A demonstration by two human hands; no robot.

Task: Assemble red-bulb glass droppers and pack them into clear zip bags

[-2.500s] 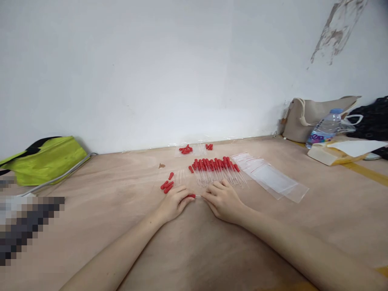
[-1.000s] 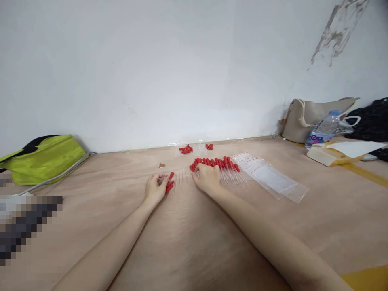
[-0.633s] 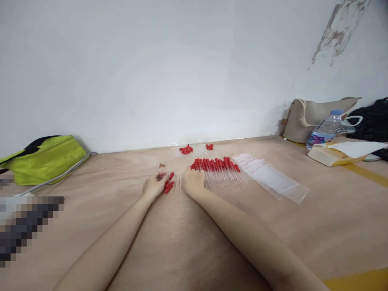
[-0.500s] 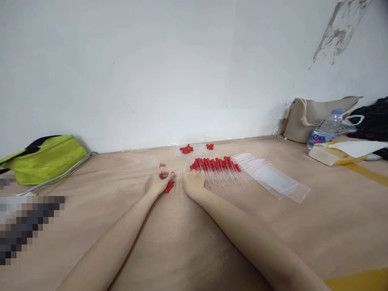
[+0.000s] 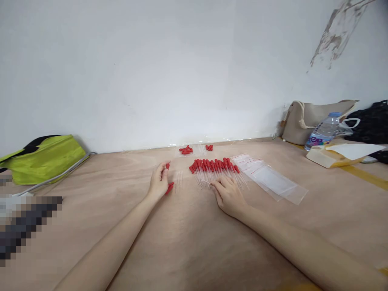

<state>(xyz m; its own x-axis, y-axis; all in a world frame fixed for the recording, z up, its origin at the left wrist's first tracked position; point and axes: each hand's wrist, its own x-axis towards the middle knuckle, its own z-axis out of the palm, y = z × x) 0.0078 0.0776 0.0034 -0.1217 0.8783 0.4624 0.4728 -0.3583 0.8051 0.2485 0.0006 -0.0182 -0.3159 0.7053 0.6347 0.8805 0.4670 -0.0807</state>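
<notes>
My left hand (image 5: pixel 158 182) is closed, with a small red rubber bulb (image 5: pixel 167 165) pinched at its fingertips. Beside its wrist lie a few more red bulbs (image 5: pixel 170 187). Between my hands, several thin clear tubes (image 5: pixel 179 180) rest on the table. My right hand (image 5: pixel 228 195) pinches a thin clear dropper tube (image 5: pixel 206 182), its free end pointing left. This hand is just in front of a row of droppers with red bulbs (image 5: pixel 214 165) and covers some of their tips.
Clear zip bags (image 5: pixel 277 182) lie right of the row. Further bulbs (image 5: pixel 186 150) sit by the wall. A yellow-green bag (image 5: pixel 45 159) is at left; a water bottle (image 5: pixel 323 131), beige bag (image 5: pixel 312 115) and paper packet (image 5: pixel 325 155) stand at right.
My right hand has moved right from the loose tubes to in front of the dropper row, now with a tube in its fingers. My left hand has turned upward, showing a red bulb.
</notes>
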